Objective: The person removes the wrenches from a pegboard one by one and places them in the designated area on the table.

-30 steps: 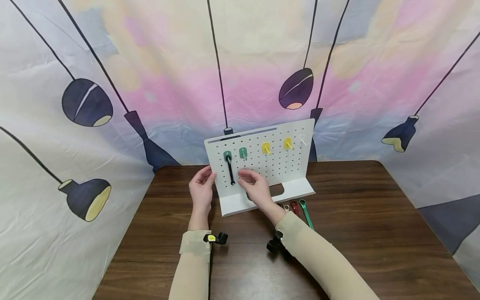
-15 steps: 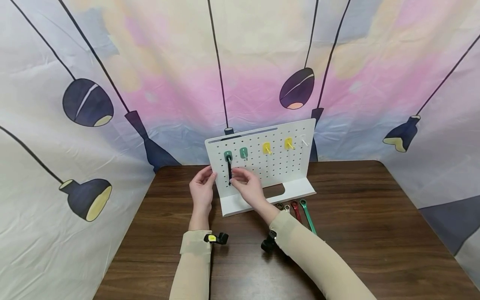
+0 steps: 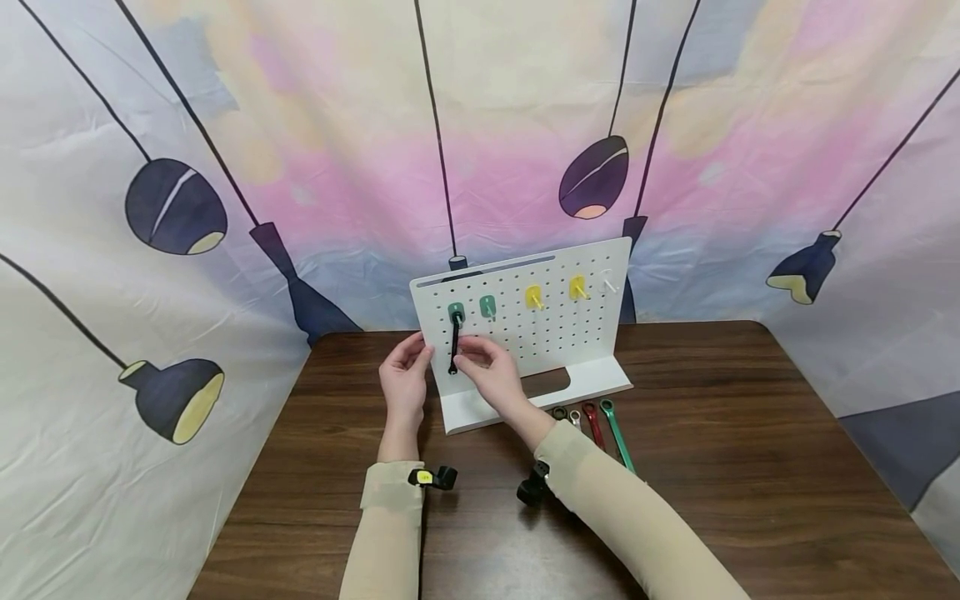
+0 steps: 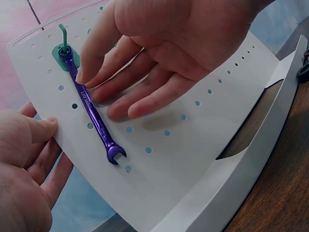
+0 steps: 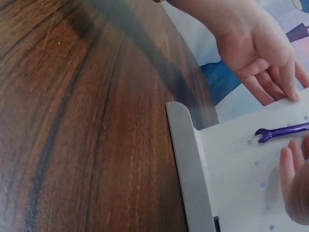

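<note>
A purple combination wrench [image 4: 94, 111] hangs by its ring end from a green hook [image 4: 60, 58] on the white pegboard [image 3: 547, 346]. It looks almost black in the head view, its open end pointing down and slightly left. My left hand [image 3: 405, 379] holds the board's left edge, thumb on the front face and fingers behind. Just right of the wrench is my right hand [image 3: 493, 379], fingers loosely extended. Its thumb and fingertips are at the shank; whether they touch it I cannot tell.
Another green hook [image 3: 487, 306], two yellow hooks, one of them a yellow hook [image 3: 533, 297], and a clear hook [image 3: 609, 283] line the board. Several wrenches, including a red wrench [image 3: 592, 423] and a green wrench [image 3: 617, 433], lie on the wooden table [image 3: 712, 467] by my right forearm.
My right hand has moved left up to the wrench. The wrench's lower end has swung a little left. My left hand has stayed on the board's edge.
</note>
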Demonstrator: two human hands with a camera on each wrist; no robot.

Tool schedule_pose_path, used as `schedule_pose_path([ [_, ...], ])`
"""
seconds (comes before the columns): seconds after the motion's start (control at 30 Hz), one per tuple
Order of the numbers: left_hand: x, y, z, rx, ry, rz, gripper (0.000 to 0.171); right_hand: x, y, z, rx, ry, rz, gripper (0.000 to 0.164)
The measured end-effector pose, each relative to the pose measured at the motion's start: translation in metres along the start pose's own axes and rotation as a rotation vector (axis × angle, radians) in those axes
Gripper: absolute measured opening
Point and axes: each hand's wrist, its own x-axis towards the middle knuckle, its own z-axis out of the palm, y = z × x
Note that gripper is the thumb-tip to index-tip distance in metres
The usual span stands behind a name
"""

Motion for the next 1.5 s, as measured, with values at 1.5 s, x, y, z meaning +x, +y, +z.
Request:
schedule_pose_path([
  [1.5,0.0,0.002,0.002,-0.001,0.02,-0.015,0.028,-0.027,-0.002,-0.015,0.134,0.009,0.074,0.03],
])
